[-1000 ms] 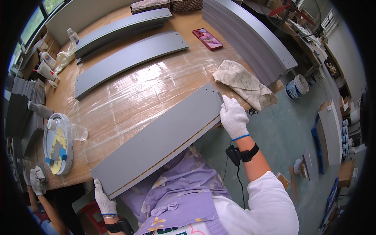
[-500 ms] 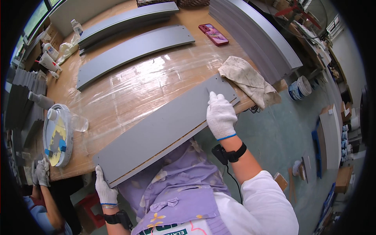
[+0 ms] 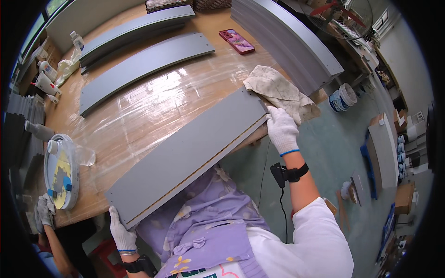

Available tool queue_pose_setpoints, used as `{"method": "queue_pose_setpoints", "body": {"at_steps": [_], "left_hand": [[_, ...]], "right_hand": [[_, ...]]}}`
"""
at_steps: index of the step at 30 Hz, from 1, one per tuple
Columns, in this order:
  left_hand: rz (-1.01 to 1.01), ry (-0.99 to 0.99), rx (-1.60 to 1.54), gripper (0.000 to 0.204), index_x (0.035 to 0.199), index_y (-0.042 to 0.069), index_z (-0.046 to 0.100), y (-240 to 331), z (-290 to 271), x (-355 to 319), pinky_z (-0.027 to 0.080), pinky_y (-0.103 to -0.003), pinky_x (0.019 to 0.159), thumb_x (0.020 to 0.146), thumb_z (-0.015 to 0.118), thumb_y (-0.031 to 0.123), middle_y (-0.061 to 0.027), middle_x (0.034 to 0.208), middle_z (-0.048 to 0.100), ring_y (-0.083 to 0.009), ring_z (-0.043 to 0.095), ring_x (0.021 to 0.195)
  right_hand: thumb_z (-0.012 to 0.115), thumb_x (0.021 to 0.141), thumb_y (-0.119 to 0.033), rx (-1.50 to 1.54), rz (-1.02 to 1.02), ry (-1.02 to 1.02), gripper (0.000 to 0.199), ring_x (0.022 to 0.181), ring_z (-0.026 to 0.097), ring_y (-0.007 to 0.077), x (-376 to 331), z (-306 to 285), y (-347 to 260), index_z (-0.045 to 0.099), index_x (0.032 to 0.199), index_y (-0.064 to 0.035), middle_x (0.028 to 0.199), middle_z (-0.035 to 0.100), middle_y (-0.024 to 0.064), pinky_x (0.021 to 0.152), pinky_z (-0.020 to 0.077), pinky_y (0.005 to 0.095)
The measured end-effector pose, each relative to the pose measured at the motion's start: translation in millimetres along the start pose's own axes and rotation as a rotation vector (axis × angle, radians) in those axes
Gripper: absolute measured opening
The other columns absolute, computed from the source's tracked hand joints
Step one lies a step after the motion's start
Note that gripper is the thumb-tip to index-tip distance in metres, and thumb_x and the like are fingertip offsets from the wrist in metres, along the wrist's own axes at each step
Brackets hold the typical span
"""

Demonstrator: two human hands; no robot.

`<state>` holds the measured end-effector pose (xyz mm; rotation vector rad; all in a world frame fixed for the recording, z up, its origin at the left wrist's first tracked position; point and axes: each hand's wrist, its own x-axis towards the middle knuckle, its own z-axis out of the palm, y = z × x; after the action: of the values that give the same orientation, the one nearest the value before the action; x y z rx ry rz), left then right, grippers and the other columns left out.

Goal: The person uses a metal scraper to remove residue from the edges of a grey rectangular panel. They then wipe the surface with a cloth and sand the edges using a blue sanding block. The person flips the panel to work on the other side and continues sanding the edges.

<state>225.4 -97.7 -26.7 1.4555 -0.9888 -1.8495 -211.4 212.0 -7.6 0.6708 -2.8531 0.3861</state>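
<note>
A long grey panel lies slanted across the table's near edge, with a raw brown groove running along its near side. My left hand, in a white knit glove, grips the panel's near left corner, thumb on the end edge and the other fingers partly hidden. At the opposite end, my right hand, gloved the same way, is closed on the right end by the corner. Just beyond that end, a crumpled beige cloth touches the panel and hangs over the table edge.
Grey panels lie farther back, near a red-cased phone and a tall panel stack. At left are a round lid with blue blocks and clear bottles. A co-worker's gloved hand shows at lower left. A bucket stands right.
My right hand has moved from the panel's top face to its right end and taken hold there. My left hand stays at the near left corner. The whole view has shifted slightly.
</note>
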Motion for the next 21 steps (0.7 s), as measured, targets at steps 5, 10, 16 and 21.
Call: {"method": "queue_pose_setpoints", "body": {"at_steps": [5, 10, 16, 21], "left_hand": [[0.005, 0.062, 0.001, 0.044, 0.131, 0.018, 0.057, -4.9, -5.7, 6.8, 0.059, -0.037, 0.062, 0.098, 0.057, 0.047, -0.0021, 0.115, 0.065, -0.0204, 0.068, 0.092], [0.058, 0.091, -0.003, 0.048, 0.137, 0.018, 0.054, -9.2, -2.8, 6.2, 0.057, -0.035, 0.062, 0.098, 0.056, 0.047, -0.0012, 0.122, 0.063, -0.0192, 0.067, 0.095], [0.04, 0.104, 0.031, 0.051, 0.141, 0.019, 0.051, -5.8, 1.9, 2.0, 0.057, -0.035, 0.065, 0.099, 0.055, 0.047, 0.0001, 0.128, 0.06, -0.0185, 0.065, 0.102], [0.059, 0.113, 0.035, 0.049, 0.137, 0.018, 0.055, -7.5, 0.6, 2.7, 0.056, -0.034, 0.065, 0.098, 0.056, 0.049, -0.0003, 0.125, 0.061, -0.0181, 0.065, 0.1]], "right_hand": [[0.059, 0.092, -0.017, 0.158, 0.09, 0.096, 0.026, 0.097, 0.063, 0.0368, -13.6, -13.5, 20.4, 0.063, 0.116, -0.0088, 0.109, 0.064, 0.0164, 0.084, 0.0514, 0.0472], [0.06, 0.089, -0.011, 0.107, -0.144, -0.041, 0.039, 0.089, 0.063, 0.0356, -36.9, -16.1, 2.5, 0.059, 0.128, -0.0101, 0.103, 0.062, 0.0148, 0.078, 0.0528, 0.0447], [0.061, 0.087, -0.013, 0.056, -0.144, 0.021, 0.043, 0.082, 0.065, 0.0338, -38.2, -7.2, 14.3, 0.058, 0.13, -0.0114, 0.097, 0.06, 0.0138, 0.071, 0.0541, 0.0448], [0.06, 0.088, -0.013, 0.076, -0.159, 0.011, 0.041, 0.082, 0.064, 0.0346, -38.1, -9.5, 13.2, 0.059, 0.129, -0.01, 0.097, 0.061, 0.0144, 0.071, 0.0533, 0.0443]]}}
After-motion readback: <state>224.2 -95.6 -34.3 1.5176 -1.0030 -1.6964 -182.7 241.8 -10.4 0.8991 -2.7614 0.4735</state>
